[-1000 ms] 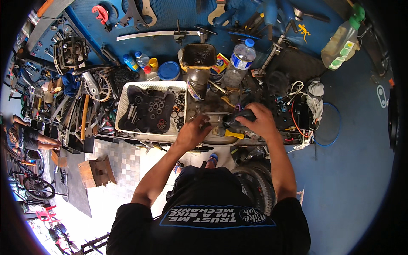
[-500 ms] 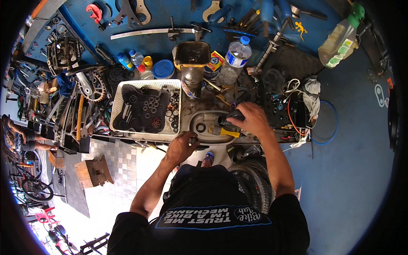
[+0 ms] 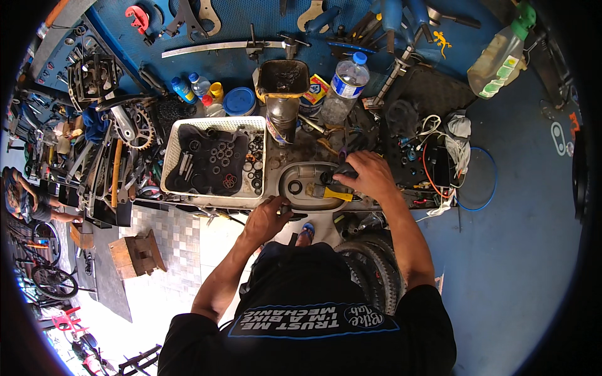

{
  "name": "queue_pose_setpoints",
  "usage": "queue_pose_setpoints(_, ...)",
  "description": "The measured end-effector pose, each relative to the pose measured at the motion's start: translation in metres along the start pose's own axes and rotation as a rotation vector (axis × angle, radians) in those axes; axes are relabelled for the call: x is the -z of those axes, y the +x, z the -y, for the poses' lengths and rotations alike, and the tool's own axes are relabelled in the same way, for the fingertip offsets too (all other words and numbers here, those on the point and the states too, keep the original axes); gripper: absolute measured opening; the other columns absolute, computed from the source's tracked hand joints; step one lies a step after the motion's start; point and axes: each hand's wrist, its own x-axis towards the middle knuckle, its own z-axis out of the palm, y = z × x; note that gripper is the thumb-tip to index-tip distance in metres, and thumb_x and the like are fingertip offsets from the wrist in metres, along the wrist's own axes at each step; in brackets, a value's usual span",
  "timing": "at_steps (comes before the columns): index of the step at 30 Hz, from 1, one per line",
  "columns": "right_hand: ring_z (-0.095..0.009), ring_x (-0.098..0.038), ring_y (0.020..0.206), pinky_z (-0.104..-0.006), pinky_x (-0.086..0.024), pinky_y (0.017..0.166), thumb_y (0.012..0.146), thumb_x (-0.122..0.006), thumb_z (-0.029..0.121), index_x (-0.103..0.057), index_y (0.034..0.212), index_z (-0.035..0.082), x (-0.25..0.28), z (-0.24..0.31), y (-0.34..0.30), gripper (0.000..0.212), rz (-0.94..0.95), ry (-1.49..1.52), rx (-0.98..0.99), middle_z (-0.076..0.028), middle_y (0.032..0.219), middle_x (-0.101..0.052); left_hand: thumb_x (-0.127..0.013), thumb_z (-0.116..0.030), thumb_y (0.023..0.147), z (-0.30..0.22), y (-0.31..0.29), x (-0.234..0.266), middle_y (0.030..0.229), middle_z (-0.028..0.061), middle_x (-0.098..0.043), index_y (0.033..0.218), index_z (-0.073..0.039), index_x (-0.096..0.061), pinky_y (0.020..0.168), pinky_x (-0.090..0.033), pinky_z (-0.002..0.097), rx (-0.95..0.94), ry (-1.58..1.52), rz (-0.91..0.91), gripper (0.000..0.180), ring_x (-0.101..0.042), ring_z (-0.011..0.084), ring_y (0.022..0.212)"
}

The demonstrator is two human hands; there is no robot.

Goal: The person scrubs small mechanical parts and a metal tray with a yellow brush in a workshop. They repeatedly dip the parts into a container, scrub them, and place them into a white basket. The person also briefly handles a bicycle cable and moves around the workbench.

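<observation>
Your right hand (image 3: 371, 170) grips a dark object (image 3: 345, 170); your left hand (image 3: 266, 220) curls, hold unclear. Far behind the desk (image 3: 276, 158) runs blue panelling (image 3: 256, 17).

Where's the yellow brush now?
In the head view, the yellow brush rests on the grey tray, right of the black ring and near the right hand.

Grey-brown workbench (image 3: 307, 149): white rect. plastic basket (image 3: 214, 200), L; blue-lidded round tub (image 3: 239, 101) & clear plastic bottle (image 3: 342, 103), rear; grey oval tray (image 3: 283, 183), ctr. front.
</observation>
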Motion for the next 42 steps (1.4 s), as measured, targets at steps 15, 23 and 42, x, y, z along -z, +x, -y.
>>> queue_pose_setpoints(15, -0.034, -0.071, 0.104, -0.0457, -0.056, 0.095, 0.087, -0.081, 0.050, -0.070, 0.106, 0.004, -0.0006, -0.0036, -0.0038, 0.051, 0.007, -0.048, 0.021, -0.013, 0.105, -0.075, -0.081, -0.015, 0.088, 0.0061, -0.0018, -0.0030, 0.107, 0.0213, -0.074, 0.117, -0.003, -0.070, 0.081, -0.058, 0.0504, 0.002, 0.020, 0.014, 0.034, -0.072, 0.0445, 0.097)
queue_pose_setpoints(23, -0.033, -0.071, 0.103, -0.0461, -0.056, 0.093, 0.087, -0.081, 0.050, -0.070, 0.105, 0.005, 0.0003, -0.0039, -0.0044, 0.051, -0.007, -0.065, 0.041, -0.012, 0.104, -0.075, -0.080, -0.016, 0.088, 0.0071, -0.0027, -0.0048, 0.107, 0.0218, -0.073, 0.116, -0.003, -0.069, 0.082, -0.057, 0.0503, 0.005, 0.023, 0.015, 0.032, -0.072, 0.0445, 0.098)
queue_pose_setpoints(42, -0.035, -0.070, 0.108, -0.0487, -0.054, 0.100, 0.088, -0.081, 0.048, -0.070, 0.109, 0.005, -0.0022, -0.0032, -0.0012, 0.049, 0.029, -0.080, 0.054, -0.013, 0.110, -0.075, -0.080, -0.013, 0.088, 0.0071, -0.0049, -0.0044, 0.107, 0.0236, -0.073, 0.116, -0.001, -0.070, 0.082, -0.057, 0.0507, -0.030, 0.013, -0.013, 0.032, -0.072, 0.0450, 0.097)
